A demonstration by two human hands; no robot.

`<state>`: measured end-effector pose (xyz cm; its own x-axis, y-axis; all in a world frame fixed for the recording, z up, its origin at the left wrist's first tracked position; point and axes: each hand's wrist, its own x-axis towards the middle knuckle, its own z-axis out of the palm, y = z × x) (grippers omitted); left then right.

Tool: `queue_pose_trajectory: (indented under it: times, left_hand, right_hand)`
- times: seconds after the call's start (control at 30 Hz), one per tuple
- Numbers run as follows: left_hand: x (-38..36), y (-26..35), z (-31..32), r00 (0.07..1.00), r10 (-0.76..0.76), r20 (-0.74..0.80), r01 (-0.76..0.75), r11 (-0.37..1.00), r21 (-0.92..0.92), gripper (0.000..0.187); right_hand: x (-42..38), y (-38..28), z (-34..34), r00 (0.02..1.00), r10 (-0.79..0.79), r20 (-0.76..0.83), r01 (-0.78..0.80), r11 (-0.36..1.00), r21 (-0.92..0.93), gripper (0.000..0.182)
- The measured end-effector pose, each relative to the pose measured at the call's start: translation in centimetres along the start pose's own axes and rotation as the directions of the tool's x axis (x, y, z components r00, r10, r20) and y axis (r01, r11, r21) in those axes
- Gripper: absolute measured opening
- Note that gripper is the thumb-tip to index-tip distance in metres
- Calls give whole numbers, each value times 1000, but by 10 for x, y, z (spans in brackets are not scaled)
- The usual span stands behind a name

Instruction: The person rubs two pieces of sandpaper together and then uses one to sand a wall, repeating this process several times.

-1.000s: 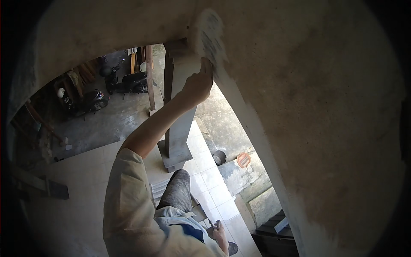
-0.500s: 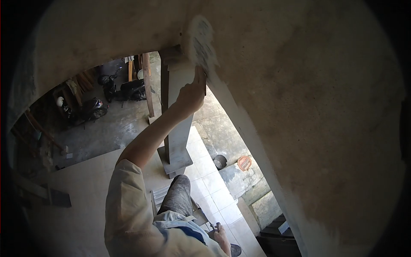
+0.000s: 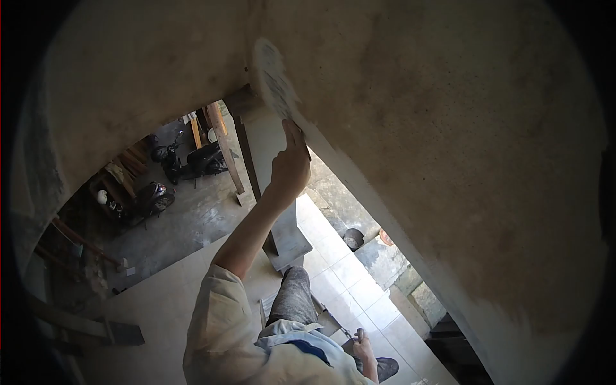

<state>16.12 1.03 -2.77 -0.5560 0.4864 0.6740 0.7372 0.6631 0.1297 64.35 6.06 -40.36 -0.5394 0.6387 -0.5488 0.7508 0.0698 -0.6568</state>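
Observation:
My left hand (image 3: 292,168) is raised at the end of an outstretched arm, its fingers pressed along the sloping wall edge. It grips a thin, flat, dark-edged tool (image 3: 308,154), mostly hidden by the hand. Just above the fingertips, a pale patch with grey streaks (image 3: 276,78) marks the brownish wall (image 3: 449,160). Low down near my legs, my right hand (image 3: 364,350) is closed around a short dark handle (image 3: 360,333); what it belongs to is too small to make out.
A pale column (image 3: 290,240) stands beyond my raised arm. Far below are white floor tiles (image 3: 330,273), a dark bucket (image 3: 353,239), and motorcycles (image 3: 204,159) on concrete. A wooden post (image 3: 224,147) rises beside them. Part of a ladder-like metal frame (image 3: 333,317) shows by my knee (image 3: 296,285).
The view has shifted, so wall, column and floor sit differently in the picture. My left hand is still at the wall edge below the pale patch, and my right hand still holds the handle.

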Motion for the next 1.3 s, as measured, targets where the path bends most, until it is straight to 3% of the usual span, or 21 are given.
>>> queue_pose_trajectory:
  times: [0.07, 0.1, 0.17, 0.23, 0.27, 0.37, 0.43, 0.57, 0.6, 0.67, 0.7, 0.73, 0.77, 0.83, 0.93, 0.97, 1.07, 1.1, 1.17, 1.27, 1.3]
  left_hand:
    - [-13, 27, -21, 998, 30, 53, -33, 998, 62, 77]
    - [-20, 38, -36, 989, 20, 150, -21, 1000, 5, 77]
    - [-18, 27, -28, 989, 63, 132, -63, 998, -5, 76]
    - [2, 9, -14, 997, -39, 59, 46, 993, -112, 71]
    - [15, 3, -16, 986, -109, 126, 118, 990, -72, 68]
    - [2, 18, -23, 990, -56, 126, 63, 996, -55, 69]
    - [-30, 40, -31, 989, 111, 98, -108, 994, -33, 79]
    - [-55, 43, -26, 987, 137, 79, -124, 981, -150, 75]
    - [-64, 46, -15, 986, 148, 73, -127, 964, -232, 73]
    - [-90, 50, 12, 982, 174, 78, -121, 883, -454, 67]
    - [-106, 58, 15, 957, 142, 254, 23, 833, -553, 61]
    - [-121, 67, 18, 900, 106, 422, 190, 777, -600, 55]
    - [-138, 80, 15, 700, 46, 713, 461, 733, -500, 48]
    - [-189, 94, 45, 663, 49, 747, 549, 646, -530, 38]
    - [-239, 121, 58, 550, 191, 813, 661, 495, -563, 33]
    - [-251, 129, 59, 484, 217, 848, 711, 467, -525, 32]
    - [-267, 153, 56, 243, 247, 938, 845, 422, -329, 26]
    - [-277, 157, 62, 193, 280, 940, 914, 297, -276, 24]
    - [-297, 163, 79, 120, 350, 929, 990, 33, -140, 22]
    - [-283, 184, 56, 30, 481, 876, 997, -81, 10, 35]
    - [-280, 188, 51, -9, 501, 865, 992, -103, 69, 40]
  right_hand:
    - [-6, -7, 1, 999, 10, -45, -6, 998, 67, 35]
    - [-5, -2, 3, 999, -3, -49, 6, 998, 66, 35]
    - [-1, 1, 6, 995, -72, -65, 73, 997, 8, 35]
    - [-4, -4, 3, 994, -97, -44, 96, 995, -30, 36]
    - [-5, -10, -2, 996, -90, -22, 90, 995, -36, 36]
    - [-5, -14, -6, 998, -60, -27, 60, 998, 10, 38]
    - [-11, -12, -1, 999, -16, -50, 17, 1000, 8, 38]
    - [-10, -19, -1, 999, -33, -37, 29, 996, -88, 34]
    - [-5, -14, -2, 1000, 17, 11, -15, 993, -117, 37]
    - [-8, -6, 2, 995, -28, -93, 29, 1000, 3, 41]
    - [-12, -5, 4, 988, -38, -150, 48, 997, 64, 44]
    - [-15, -5, 6, 982, -23, -188, 41, 995, 88, 49]
    - [-18, -10, 5, 974, -1, -227, 28, 993, 114, 55]
    - [-25, -19, 1, 973, 105, -207, -60, 976, 210, 59]
    - [-21, -17, 5, 926, 82, -368, 20, 964, 266, 51]
    - [-15, -9, 10, 909, 66, -413, 75, 945, 317, 48]
    - [-38, -73, -35, 923, 122, -365, 82, 864, 497, 40]
    - [-41, -87, -43, 917, 158, -366, 88, 814, 574, 40]
    - [-40, -104, -51, 870, 96, -485, 183, 848, 497, 39]
    - [-49, -137, -65, 833, 24, -552, 236, 888, 396, 35]
    - [-52, -144, -63, 789, -66, -611, 310, 901, 303, 34]
